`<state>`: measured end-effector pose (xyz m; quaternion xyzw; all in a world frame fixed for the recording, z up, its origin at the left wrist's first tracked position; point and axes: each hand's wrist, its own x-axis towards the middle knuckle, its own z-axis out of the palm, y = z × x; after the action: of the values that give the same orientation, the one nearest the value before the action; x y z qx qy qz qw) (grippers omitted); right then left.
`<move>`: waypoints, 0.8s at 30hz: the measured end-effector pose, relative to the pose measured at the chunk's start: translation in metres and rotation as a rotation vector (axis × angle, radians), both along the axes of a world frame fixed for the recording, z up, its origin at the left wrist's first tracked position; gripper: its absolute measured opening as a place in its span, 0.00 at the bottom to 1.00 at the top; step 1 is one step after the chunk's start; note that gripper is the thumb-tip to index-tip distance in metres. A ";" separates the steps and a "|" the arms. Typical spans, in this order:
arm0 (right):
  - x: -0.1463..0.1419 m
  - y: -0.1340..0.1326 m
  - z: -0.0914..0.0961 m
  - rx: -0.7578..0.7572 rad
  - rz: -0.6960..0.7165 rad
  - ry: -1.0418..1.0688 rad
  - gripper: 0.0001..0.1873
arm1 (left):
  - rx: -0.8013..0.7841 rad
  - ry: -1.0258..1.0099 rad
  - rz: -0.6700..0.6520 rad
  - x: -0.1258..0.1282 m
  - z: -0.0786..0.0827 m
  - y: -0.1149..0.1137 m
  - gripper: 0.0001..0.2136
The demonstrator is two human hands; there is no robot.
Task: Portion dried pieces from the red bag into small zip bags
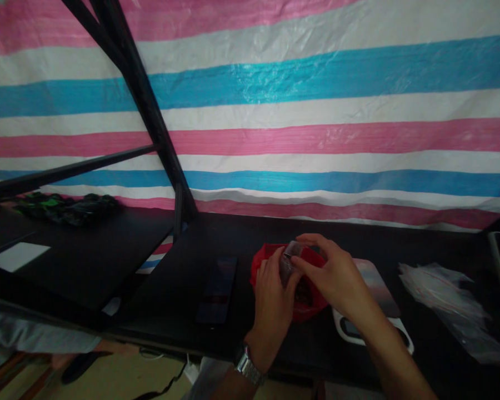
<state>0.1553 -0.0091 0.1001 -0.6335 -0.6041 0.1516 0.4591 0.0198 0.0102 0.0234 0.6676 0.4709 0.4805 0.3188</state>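
Note:
A small clear plastic bag [286, 269] is between my two hands, above a red bag [263, 254] that stands open on the black table. My left hand [270, 297], with a metal watch on its wrist, grips the small bag's lower left side. My right hand [335, 272] pinches the small bag near its top edge. Small dark pieces [303, 291] show inside the red bag, too dim to name. What the small bag contains is hard to make out. Just right of the red bag lies a white scale [377, 289], partly behind my right forearm.
A dark phone [217, 290] lies left of the red bag. Several clear zip bags [445, 294] are piled at the right. A black frame post [150, 111] rises at the left, near another table with a white sheet [19, 256]. Striped sheeting [316, 136] hangs behind.

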 end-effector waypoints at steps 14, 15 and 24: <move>-0.009 -0.007 0.010 0.104 0.068 0.001 0.15 | 0.014 -0.144 -0.008 -0.002 -0.005 -0.004 0.27; -0.010 -0.008 0.011 0.111 0.065 0.014 0.15 | 0.004 -0.163 -0.014 -0.004 -0.004 -0.005 0.27; -0.014 -0.016 0.025 0.104 0.069 0.093 0.17 | -0.001 -0.238 -0.046 -0.019 -0.001 -0.011 0.25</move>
<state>0.1417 -0.0247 0.1249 -0.5798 -0.6109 0.1652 0.5132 0.0008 -0.0011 0.0224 0.6165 0.4145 0.5487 0.3835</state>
